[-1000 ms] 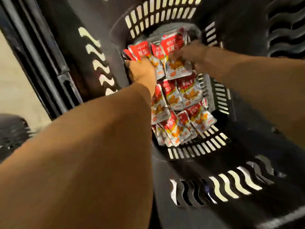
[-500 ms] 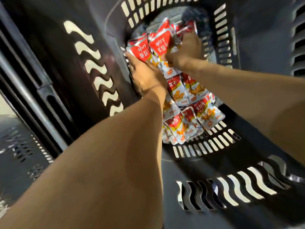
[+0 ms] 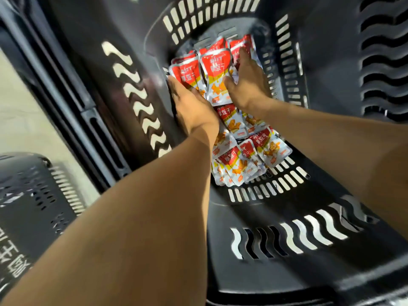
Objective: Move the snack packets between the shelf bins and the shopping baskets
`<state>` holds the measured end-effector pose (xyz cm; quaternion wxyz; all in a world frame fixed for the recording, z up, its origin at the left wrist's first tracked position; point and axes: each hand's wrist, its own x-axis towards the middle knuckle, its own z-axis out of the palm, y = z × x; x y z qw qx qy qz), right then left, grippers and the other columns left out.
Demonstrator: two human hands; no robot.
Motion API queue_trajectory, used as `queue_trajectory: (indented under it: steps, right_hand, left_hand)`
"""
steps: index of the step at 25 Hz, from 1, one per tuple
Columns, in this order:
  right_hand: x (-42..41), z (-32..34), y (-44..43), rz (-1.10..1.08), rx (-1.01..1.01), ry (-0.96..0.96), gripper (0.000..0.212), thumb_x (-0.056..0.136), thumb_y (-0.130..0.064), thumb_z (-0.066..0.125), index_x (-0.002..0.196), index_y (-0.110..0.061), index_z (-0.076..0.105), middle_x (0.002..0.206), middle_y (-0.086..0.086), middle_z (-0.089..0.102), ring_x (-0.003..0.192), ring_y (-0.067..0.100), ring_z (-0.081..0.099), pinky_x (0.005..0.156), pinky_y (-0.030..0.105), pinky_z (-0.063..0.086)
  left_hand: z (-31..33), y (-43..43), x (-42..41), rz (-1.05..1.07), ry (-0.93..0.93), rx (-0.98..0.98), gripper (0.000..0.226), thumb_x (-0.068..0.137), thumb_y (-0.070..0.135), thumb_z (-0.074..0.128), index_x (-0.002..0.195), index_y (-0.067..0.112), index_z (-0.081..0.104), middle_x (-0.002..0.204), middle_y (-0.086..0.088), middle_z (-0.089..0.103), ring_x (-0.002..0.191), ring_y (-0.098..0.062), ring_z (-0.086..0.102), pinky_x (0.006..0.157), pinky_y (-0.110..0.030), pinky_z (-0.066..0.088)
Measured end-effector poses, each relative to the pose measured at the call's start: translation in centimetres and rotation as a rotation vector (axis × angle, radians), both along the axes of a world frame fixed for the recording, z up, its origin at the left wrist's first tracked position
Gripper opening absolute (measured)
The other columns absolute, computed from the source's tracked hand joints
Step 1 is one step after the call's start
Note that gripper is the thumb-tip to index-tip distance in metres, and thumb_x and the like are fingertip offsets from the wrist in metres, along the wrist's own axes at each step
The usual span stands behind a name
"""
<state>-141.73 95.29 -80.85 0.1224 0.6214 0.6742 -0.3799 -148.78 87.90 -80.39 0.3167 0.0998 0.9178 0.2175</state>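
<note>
Two bare hands reach deep into a black plastic shopping basket (image 3: 287,235) and squeeze a bunch of snack packets (image 3: 212,69) between them at the far end of the basket's floor. The packets are red at the top and silver-white below, with an orange picture and printed characters. The bunch stands roughly on edge, its front faces toward the camera, and close to the basket's far slotted wall.

The left hand (image 3: 192,107) lies against the bunch's left side, between the packets and the basket's left wall. Its fingers (image 3: 174,85) run fairly straight and close together along that side, with their tips hidden behind the packets. The right hand (image 3: 247,82) presses the opposite side. Its fingers are straight and together, laid over a red packet at the back, and its thumb (image 3: 227,82) is spread away from them and rests on the front packet. Neither hand is curled round the bunch.

More loose packets (image 3: 242,155) lie in an overlapping heap on the basket floor, nearer the camera than the bunch and partly under both forearms.

Outside the basket's left wall, a second dark basket (image 3: 33,195) stands on a pale floor (image 3: 19,120). Motion blur softens the edges of the view.
</note>
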Motion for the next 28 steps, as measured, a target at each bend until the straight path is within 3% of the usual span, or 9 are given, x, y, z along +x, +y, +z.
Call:
queue_trajectory:
  steps: [4,7,10,13,14,18,21,23,28]
  right_hand:
    - [2.4,5.5,-1.9,-0.021,0.009,0.144,0.055,0.096,-0.023,0.048,0.145,-0.013,0.027,0.146,0.008,0.038,0.134,0.025,0.036,0.11,0.035,0.031]
    - [4.7,12.7,-4.0,-0.038,0.047,0.222,0.049,0.094,-0.026,0.049,0.14,-0.013,0.037,0.137,0.008,0.05,0.124,0.022,0.048,0.106,0.036,0.038]
    - [6.1,22.7,-6.0,-0.049,0.082,0.319,0.042,0.095,-0.02,0.049,0.133,-0.003,0.044,0.128,0.012,0.058,0.112,0.022,0.054,0.097,0.019,0.038]
    - [7.4,32.0,-8.1,-0.032,0.117,0.377,0.046,0.091,-0.027,0.044,0.13,-0.004,0.046,0.122,0.012,0.061,0.11,0.029,0.058,0.093,0.036,0.045]
    - [8.0,35.1,-8.7,-0.065,0.141,0.411,0.042,0.091,-0.025,0.046,0.128,-0.006,0.048,0.118,0.009,0.063,0.106,0.027,0.06,0.091,0.036,0.046]
    - [11.4,45.1,-11.5,-0.116,0.215,0.522,0.031,0.091,-0.02,0.052,0.121,-0.011,0.054,0.101,-0.009,0.061,0.087,0.007,0.059,0.078,0.015,0.043]
    - [14.3,49.0,-14.2,-0.079,0.164,0.504,0.032,0.093,-0.014,0.054,0.125,-0.009,0.052,0.104,-0.003,0.061,0.092,0.013,0.059,0.086,0.03,0.048]
    - [16.7,51.4,-16.3,-0.06,0.161,0.524,0.033,0.094,-0.011,0.053,0.126,-0.007,0.05,0.107,0.004,0.061,0.096,0.019,0.06,0.087,0.032,0.048]
    - [21.4,56.2,-20.7,-0.034,0.115,0.474,0.04,0.095,-0.017,0.051,0.133,-0.007,0.044,0.12,0.011,0.06,0.106,0.026,0.058,0.091,0.035,0.045]
  left_hand:
    - [6.3,-2.5,0.7,-0.193,0.043,0.035,0.049,0.1,0.019,0.041,0.146,0.01,0.031,0.142,-0.01,0.046,0.129,-0.024,0.044,0.1,-0.024,0.027]
    - [13.7,-4.9,0.6,-0.317,-0.047,0.032,0.041,0.1,0.023,0.042,0.14,0.013,0.042,0.135,-0.008,0.054,0.123,-0.024,0.05,0.098,-0.027,0.034]
    - [23.6,-6.5,0.9,-0.556,-0.182,0.123,0.041,0.099,0.027,0.043,0.139,0.018,0.044,0.133,-0.007,0.056,0.117,-0.023,0.055,0.097,-0.029,0.039]
    - [32.6,-6.3,2.5,-0.753,-0.163,0.283,0.043,0.096,0.032,0.044,0.137,0.02,0.047,0.132,-0.003,0.058,0.115,-0.021,0.058,0.098,-0.035,0.046]
    - [35.6,-6.5,3.1,-0.748,-0.136,0.318,0.044,0.095,0.033,0.044,0.137,0.02,0.048,0.132,-0.002,0.058,0.117,-0.02,0.057,0.098,-0.036,0.045]
    - [44.2,-10.3,5.4,-0.617,-0.023,0.36,0.039,0.096,0.028,0.051,0.133,0.019,0.052,0.129,-0.002,0.06,0.115,-0.022,0.058,0.094,-0.035,0.047]
    - [47.7,-14.7,6.7,-0.531,0.045,0.307,0.038,0.095,0.023,0.053,0.132,0.014,0.052,0.13,-0.005,0.06,0.117,-0.023,0.056,0.094,-0.024,0.039]
    - [50.4,-17.8,8.2,-0.499,0.072,0.288,0.038,0.095,0.022,0.052,0.132,0.014,0.053,0.129,-0.005,0.06,0.117,-0.022,0.056,0.09,-0.019,0.036]
    - [54.7,-23.4,11.6,-0.524,0.076,0.321,0.037,0.095,0.024,0.052,0.131,0.013,0.053,0.126,-0.006,0.062,0.114,-0.023,0.058,0.093,-0.027,0.042]
